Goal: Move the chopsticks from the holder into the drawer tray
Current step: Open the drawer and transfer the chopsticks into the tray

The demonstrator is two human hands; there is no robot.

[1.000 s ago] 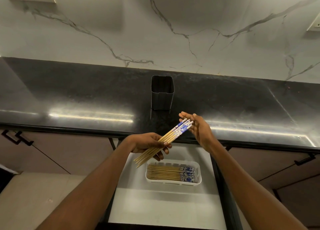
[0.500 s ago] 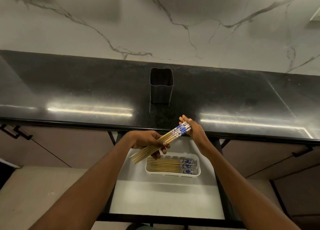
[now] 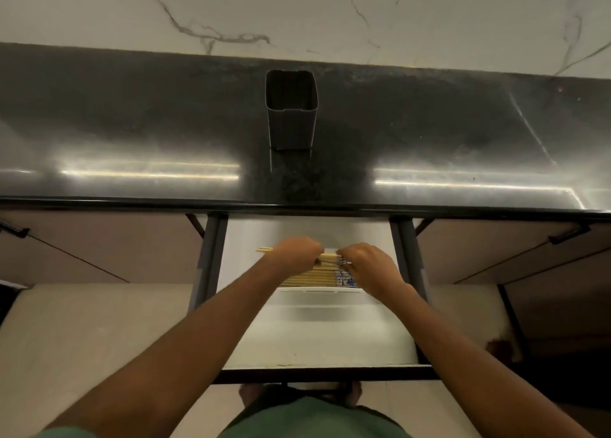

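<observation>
Black tabletop [image 3: 132, 123], bare apart from the dark square holder [image 3: 291, 110], upright and looking empty. Below it, white drawer [image 3: 317, 335] pulled open. White tray [image 3: 317, 291] inside, chopsticks [image 3: 314, 274] lying flat in it, patterned ends to the right. Left hand [image 3: 297, 256] and right hand [image 3: 363, 265] both low over the tray, each grip closed on a last bundle [image 3: 327, 259]. Step: laying down. Next, likely: let go once the sticks sit level, tips inside the rim.

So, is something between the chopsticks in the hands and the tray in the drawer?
Nothing visible. Both the left hand and the right hand hold the bundle of chopsticks directly over the white tray, which already holds other chopsticks; the drawer is open.
</observation>
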